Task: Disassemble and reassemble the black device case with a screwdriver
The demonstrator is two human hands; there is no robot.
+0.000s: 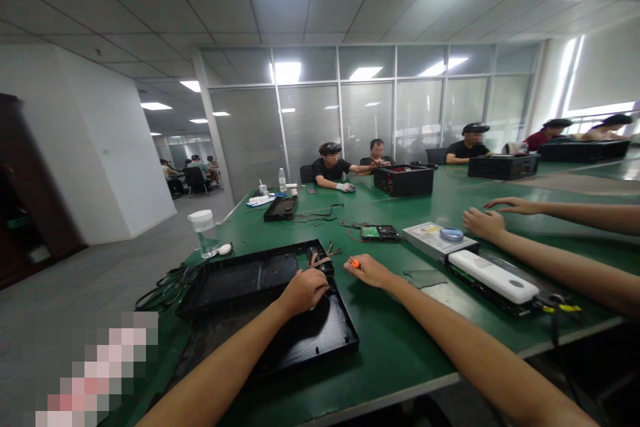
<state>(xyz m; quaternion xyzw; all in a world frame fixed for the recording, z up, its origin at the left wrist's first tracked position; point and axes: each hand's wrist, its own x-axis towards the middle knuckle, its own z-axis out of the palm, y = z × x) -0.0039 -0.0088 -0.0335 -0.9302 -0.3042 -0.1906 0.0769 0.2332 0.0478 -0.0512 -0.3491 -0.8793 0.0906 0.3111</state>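
Note:
My left hand (305,290) is closed, its fingers curled down at the inner edge of an open black casing (345,330). What its fingertips hold, if anything, is hidden. A bundle of brownish cables (320,258) lies just beyond it, at the corner of the raised black half (240,280) of the casing. To the right, above the green table, my right hand (370,271) is closed around a small orange-handled tool (355,263); most of the tool is covered by the fingers, so its exact kind does not show.
Black cables (165,290) and a water jar (204,233) stand left. A circuit-board drive (380,233) lies ahead. A metal box (433,240) and white device (493,276) lie right, near a neighbour's hands (485,222). Across the green table (320,217), people sit by black cases (404,180).

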